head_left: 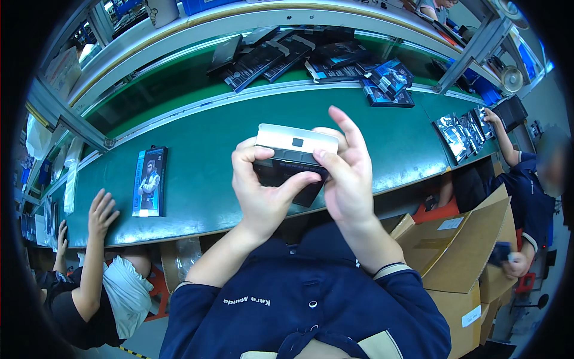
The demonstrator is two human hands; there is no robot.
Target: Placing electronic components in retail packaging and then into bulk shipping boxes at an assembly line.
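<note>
In front of my chest I hold a slim black cardboard box point(278, 172) with both hands. Its end flap point(287, 139) stands raised, showing a pale inner side with a small dark square. My left hand point(258, 185) is closed round the box's left side, its thumb lying across the dark face. My right hand point(350, 179) grips the other end, with the thumb by the flap's fold and one finger stretched up, off the box. The box's underside is hidden.
A printed box point(149, 181) lies on the green bench point(203, 140) at left. Dark boxes point(263, 60) pile up on the green strip beyond. Co-workers sit on both sides, a hand point(103, 213) at left, another near silvery packets point(457, 136) at right. An open carton point(454, 239) stands lower right.
</note>
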